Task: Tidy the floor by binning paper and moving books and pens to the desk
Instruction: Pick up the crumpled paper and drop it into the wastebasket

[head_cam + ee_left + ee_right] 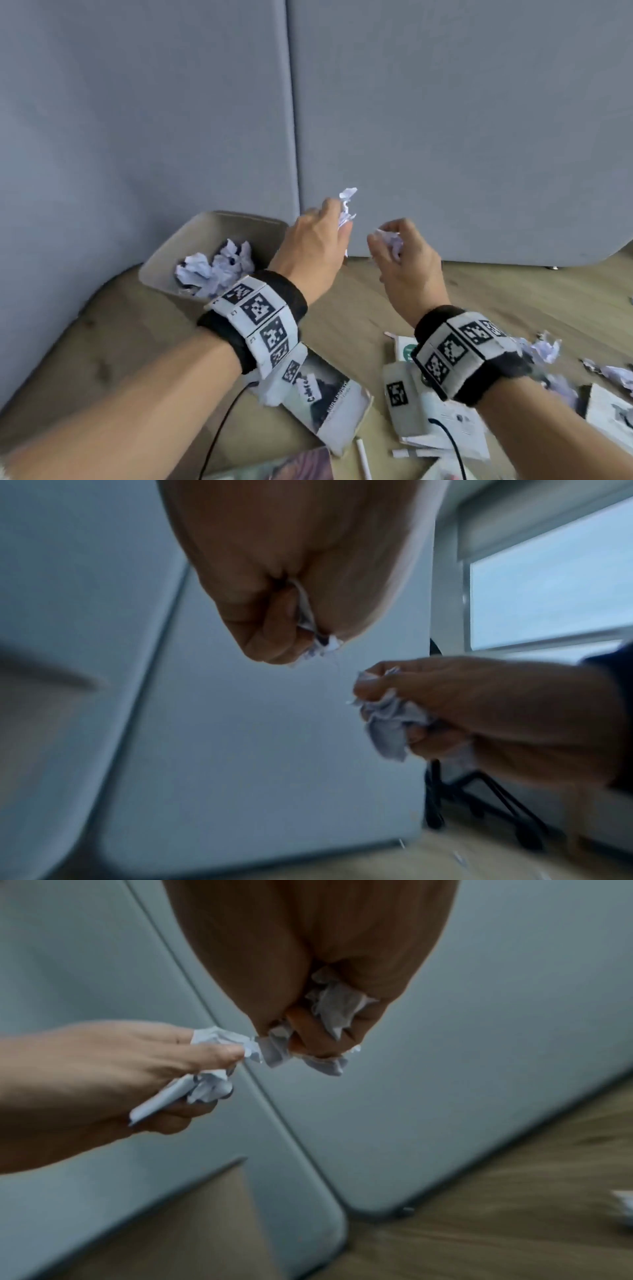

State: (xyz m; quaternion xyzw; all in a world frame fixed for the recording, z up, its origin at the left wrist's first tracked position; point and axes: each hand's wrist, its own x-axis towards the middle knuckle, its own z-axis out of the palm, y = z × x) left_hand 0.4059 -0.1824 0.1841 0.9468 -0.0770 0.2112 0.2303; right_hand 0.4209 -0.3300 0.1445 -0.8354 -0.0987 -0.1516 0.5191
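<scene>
My left hand (323, 229) grips a crumpled white paper ball (347, 205) in the air, just right of a beige bin (191, 240). Several paper balls (215, 267) lie in that bin. Close to its right, my right hand (394, 250) holds another crumpled paper (390, 240). The left wrist view shows the left fist (274, 637) closed round its paper (308, 623), with the right hand's paper (387, 723) beside it. In the right wrist view the right fingers (308, 1034) curl round their paper (337, 1007), and the left hand's paper (212, 1085) is at the left.
On the wooden floor below my wrists lie books (329, 401) (442, 418) (609, 411), a white pen (363, 459) and more crumpled paper (544, 349) (613, 373). Grey partition panels (445, 120) stand behind the bin. A chair base (486, 804) stands at the right.
</scene>
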